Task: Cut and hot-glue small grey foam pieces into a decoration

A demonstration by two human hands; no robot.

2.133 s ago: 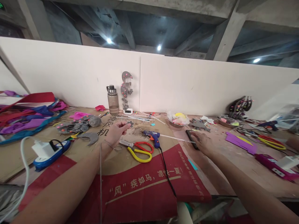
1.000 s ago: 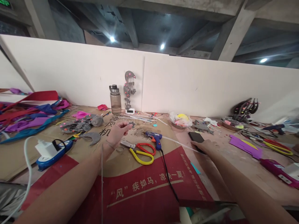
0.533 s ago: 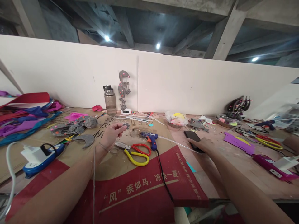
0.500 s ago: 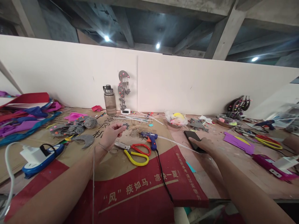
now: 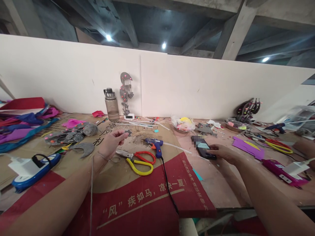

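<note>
My left hand (image 5: 113,143) pinches a small grey felt flower (image 5: 128,132) between thumb and fingertips, above the cardboard. A grey yarn (image 5: 92,193) hangs down past my left wrist. At the right, my right hand (image 5: 222,153) has its fingers closed on the near right edge of a black smartphone (image 5: 206,150) lying on the table; its screen is lit. Between my hands lie a blue glue gun (image 5: 157,147) with a clear glue stick in it and scissors (image 5: 140,162) with one red and one yellow handle.
A water bottle (image 5: 112,105) and a hanging grey felt ornament (image 5: 125,88) stand by the white partition (image 5: 209,88). Grey felt pieces (image 5: 65,134) and a blue power strip (image 5: 36,173) are at left. A bowl (image 5: 182,126), purple sheet (image 5: 248,147) and magenta power strip (image 5: 285,173) are at right.
The phone's screen has lit up, and my right hand has shifted from over the screen to the phone's near right edge. My left hand still holds the flower. The view has turned slightly right.
</note>
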